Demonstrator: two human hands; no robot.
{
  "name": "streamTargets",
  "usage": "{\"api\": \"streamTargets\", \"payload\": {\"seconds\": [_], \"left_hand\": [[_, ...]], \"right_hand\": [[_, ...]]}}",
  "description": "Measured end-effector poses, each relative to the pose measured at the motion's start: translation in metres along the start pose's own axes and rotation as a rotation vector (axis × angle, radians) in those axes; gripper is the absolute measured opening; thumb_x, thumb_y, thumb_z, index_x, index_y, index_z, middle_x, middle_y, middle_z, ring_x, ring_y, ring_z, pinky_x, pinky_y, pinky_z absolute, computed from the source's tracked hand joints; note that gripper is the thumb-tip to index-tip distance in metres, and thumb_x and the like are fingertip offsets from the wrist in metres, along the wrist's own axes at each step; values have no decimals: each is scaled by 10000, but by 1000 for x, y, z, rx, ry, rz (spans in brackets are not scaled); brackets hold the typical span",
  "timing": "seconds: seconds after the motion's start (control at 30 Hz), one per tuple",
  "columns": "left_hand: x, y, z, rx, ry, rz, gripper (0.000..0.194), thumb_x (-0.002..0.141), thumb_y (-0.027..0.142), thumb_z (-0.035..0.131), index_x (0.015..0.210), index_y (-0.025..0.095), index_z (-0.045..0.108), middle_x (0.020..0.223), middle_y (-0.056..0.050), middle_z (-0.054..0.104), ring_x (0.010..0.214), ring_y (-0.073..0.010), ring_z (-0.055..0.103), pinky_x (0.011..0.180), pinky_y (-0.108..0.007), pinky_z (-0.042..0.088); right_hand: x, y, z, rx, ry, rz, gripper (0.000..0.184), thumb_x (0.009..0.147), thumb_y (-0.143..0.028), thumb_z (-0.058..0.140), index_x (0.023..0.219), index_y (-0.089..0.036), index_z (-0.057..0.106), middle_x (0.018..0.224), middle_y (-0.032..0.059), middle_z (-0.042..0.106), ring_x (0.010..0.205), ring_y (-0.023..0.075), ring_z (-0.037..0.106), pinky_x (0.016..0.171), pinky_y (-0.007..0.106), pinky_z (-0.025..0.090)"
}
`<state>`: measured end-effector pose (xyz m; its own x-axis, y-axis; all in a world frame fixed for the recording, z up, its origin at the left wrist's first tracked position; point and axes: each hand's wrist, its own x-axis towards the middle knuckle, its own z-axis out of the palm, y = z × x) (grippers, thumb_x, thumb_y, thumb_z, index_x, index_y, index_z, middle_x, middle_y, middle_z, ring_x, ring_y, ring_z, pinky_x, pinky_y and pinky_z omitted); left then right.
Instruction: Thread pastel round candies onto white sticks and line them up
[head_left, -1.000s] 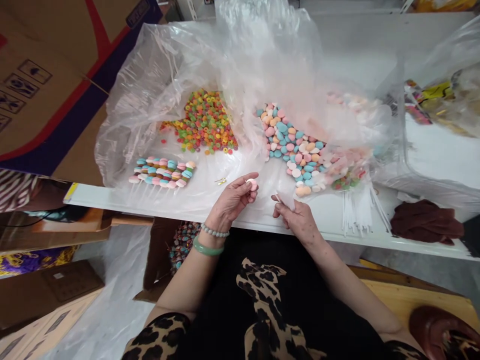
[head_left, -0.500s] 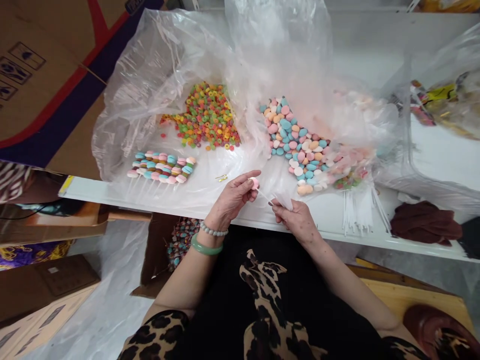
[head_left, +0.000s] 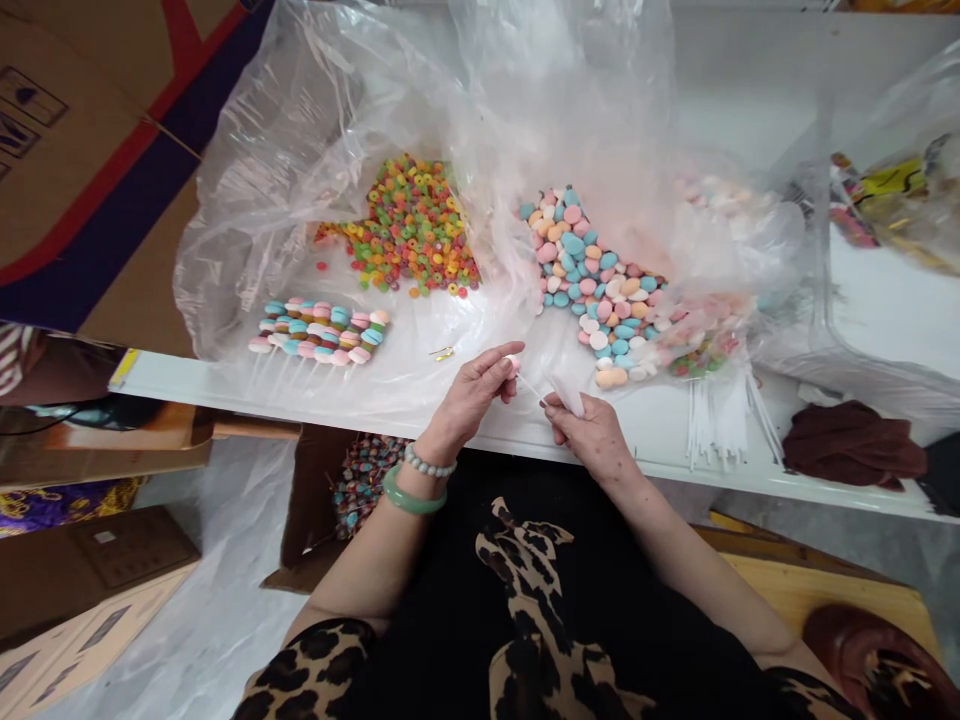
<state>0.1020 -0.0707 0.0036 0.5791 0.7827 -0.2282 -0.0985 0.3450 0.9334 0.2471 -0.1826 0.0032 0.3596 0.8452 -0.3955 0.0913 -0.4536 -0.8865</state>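
Note:
Near the table's front edge, my left hand pinches a small pink candy between thumb and fingers, partly hidden by them. My right hand grips a thin white stick whose far end meets the candy; I cannot tell how deep it goes in. A whitish, see-through plastic piece also shows at the right fingers. To the left lie several finished-looking candy skewers, pastel pieces threaded on white sticks. Behind my hands are a heap of colourful ring candies and a heap of pastel oval candies.
Clear plastic bags spread over the white table. White sticks and a dark brown cloth lie at the right front. Gold twist ties rest mid-table. An open carton with candy skewers stands below.
The pink candy is more covered by my left fingers, and the stick still runs to it. Both hands keep nearly the same place; the whole view has shifted slightly.

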Motion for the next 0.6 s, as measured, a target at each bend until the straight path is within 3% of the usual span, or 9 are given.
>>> {"api": "streamTargets", "payload": {"seconds": [0.1,0.23,0.3,0.43,0.6], "left_hand": [[-1,-8,6,198,70,73,440,862,455,593,1185,163,656,648,3,547,592,-103,482,602,-241,394],[-1,-20,11,400,149,223,336,851,431,610,1084,209,708,766,-29,604,633,-121,491,678,-261,408],[-1,-23,12,406,131,215,308,849,435,609,1029,211,719,760,-27,603,616,-121,488,668,-259,406],[-4,-25,16,293,105,75,346,874,475,549,1016,192,689,639,9,541,524,-109,458,570,-251,380],[-3,-24,21,344,182,151,264,861,414,590,989,209,696,648,2,562,605,-135,499,634,-255,391]], "right_hand": [[0,-2,1,-40,3,-10,176,783,-347,592,817,-200,685,460,-52,546,483,132,514,543,252,398],[3,-2,1,-104,16,-24,148,779,-333,586,761,-214,672,444,-53,530,479,141,511,550,263,399],[5,-1,-1,-128,32,-42,148,773,-337,588,752,-219,673,448,-50,524,488,150,513,551,269,396],[7,1,-4,-154,43,-78,164,776,-350,574,743,-225,674,466,-39,523,528,167,532,559,275,391],[13,-4,5,-198,91,-123,151,755,-344,569,700,-229,651,467,-26,516,551,184,533,571,282,387]]}}
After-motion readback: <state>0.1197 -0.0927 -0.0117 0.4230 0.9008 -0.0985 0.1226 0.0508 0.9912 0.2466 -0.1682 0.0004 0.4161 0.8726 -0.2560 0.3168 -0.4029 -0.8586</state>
